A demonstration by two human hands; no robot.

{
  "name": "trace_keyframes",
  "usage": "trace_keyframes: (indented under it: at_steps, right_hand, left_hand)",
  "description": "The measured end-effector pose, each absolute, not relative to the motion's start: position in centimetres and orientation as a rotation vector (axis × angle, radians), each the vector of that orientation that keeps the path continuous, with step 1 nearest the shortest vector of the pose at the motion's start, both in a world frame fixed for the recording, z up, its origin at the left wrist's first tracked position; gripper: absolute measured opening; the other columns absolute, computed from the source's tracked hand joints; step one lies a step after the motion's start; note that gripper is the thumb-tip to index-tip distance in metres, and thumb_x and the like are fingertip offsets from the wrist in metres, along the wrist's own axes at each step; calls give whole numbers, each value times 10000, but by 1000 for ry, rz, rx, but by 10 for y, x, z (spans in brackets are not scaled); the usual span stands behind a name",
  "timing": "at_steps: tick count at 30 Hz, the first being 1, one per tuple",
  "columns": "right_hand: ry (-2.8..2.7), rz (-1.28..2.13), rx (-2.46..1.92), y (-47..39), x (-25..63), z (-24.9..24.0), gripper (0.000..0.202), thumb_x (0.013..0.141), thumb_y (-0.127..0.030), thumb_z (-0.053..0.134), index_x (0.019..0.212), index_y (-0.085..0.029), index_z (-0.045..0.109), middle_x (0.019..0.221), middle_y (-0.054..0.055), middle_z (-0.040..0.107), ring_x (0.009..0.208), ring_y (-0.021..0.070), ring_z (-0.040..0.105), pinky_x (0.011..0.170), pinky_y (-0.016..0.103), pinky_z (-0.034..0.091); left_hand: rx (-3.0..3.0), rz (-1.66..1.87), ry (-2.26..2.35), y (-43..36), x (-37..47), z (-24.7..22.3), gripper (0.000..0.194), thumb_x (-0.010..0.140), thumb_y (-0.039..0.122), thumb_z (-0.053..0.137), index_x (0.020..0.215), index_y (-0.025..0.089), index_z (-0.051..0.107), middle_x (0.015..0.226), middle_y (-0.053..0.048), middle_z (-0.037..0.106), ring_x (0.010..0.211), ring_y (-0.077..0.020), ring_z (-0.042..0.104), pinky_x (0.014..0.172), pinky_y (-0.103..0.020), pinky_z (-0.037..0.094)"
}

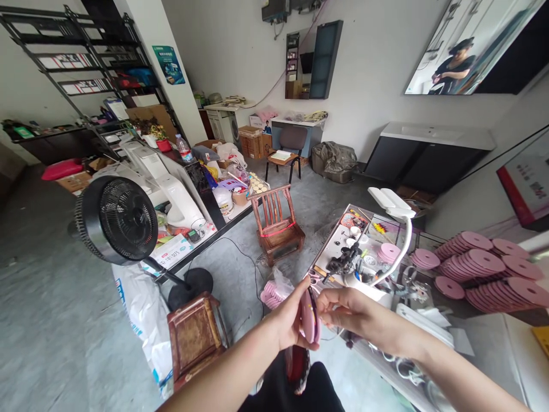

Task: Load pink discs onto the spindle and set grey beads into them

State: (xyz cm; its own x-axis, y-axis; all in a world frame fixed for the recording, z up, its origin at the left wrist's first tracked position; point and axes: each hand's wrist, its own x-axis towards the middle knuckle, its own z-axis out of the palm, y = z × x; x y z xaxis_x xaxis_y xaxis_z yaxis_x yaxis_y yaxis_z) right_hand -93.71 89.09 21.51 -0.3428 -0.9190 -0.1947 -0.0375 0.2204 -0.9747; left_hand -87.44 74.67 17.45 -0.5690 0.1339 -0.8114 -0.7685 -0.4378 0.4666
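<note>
A cluttered table stretches off to the right, its bare top [335,242] showing toward the left edge, and carries a white lamp [405,243]. The right hand [347,306] has curled fingers; whether they pinch anything, I cannot tell. Before the table's left corner, the left hand [289,320] grasps a pink spool [307,321] on edge.

Light was soft, fairly bright, even across left hand [288,321] and pink disc [307,318] in its grip, both reasonably sharp. Floor [55,355] left of grip held pale sheen; mirror [480,43] above, right, shone bright. Shade lay under cabinet [422,159] beyond grip. Wide lens tilted pillar [169,34] upper left, stretched forearms [240,357].
</note>
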Motion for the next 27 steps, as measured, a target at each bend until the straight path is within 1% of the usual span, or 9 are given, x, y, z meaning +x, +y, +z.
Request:
trace_keyframes:
  at_steps: [4, 10, 13, 17, 22, 25, 27]
  right_hand:
    - [1673, -1219, -949, 893, -936, 215, 213, 851, -364, 502, 829, -173, 594, 812, 26, 615, 755, 165, 538, 678, 277, 408]
    - [1714, -1266, -901, 890, -931, 212, 165, 819, -324, 537, 748, -177, 563, 745, 14, 613, 704, 153, 534, 664, 273, 421]
    - [1678, -1338, -812, 888, -929, 211, 179, 790, -339, 579, 718, -179, 541, 703, -3, 604, 662, 135, 529, 632, 260, 412]
    - [1632, -1425, -741, 886, -927, 210, 244, 747, -393, 632, 695, -177, 529, 687, -8, 601, 660, 131, 533, 629, 263, 413]
    - [1624, -1484, -681, 881, -924, 205, 334, 687, -465, 678, 665, -173, 517, 672, -4, 587, 632, 127, 524, 607, 266, 414]
    - [1607, -1560, -649, 883, -921, 199, 343, 695, -466, 673, 658, -179, 489, 660, -5, 576, 630, 130, 532, 608, 270, 424]
    - [1607, -1650, -663, 890, -918, 196, 293, 727, -429, 654, 724, -186, 490, 736, 9, 591, 705, 149, 563, 664, 288, 451]
  left_hand:
    - [-988, 2051, 1153, 746, -875, 172, 597, 756, 703, 352, 651, 149, 550, 472, 2, 462, 403, -132, 476, 301, -271, 466]
    - [-979, 2044, 1149, 746, -875, 168, 645, 747, 728, 319, 607, 143, 551, 444, 1, 456, 371, -123, 465, 302, -252, 456]
    - [-976, 2052, 1135, 746, -875, 169, 641, 754, 716, 321, 606, 142, 565, 416, -1, 445, 367, -125, 464, 303, -241, 450]
    - [-997, 2068, 1159, 747, -874, 175, 628, 757, 706, 331, 578, 145, 549, 392, -8, 443, 354, -118, 451, 314, -232, 439]
    - [-1026, 2092, 1221, 747, -873, 177, 629, 720, 732, 371, 562, 144, 531, 390, -18, 462, 353, -124, 461, 344, -236, 434]
    - [-1006, 2124, 1218, 747, -872, 176, 605, 721, 722, 395, 580, 148, 527, 404, -7, 465, 356, -125, 466, 352, -237, 433]
    - [-950, 2161, 1208, 749, -872, 175, 573, 741, 697, 402, 615, 152, 531, 446, -4, 489, 364, -123, 472, 362, -243, 439]
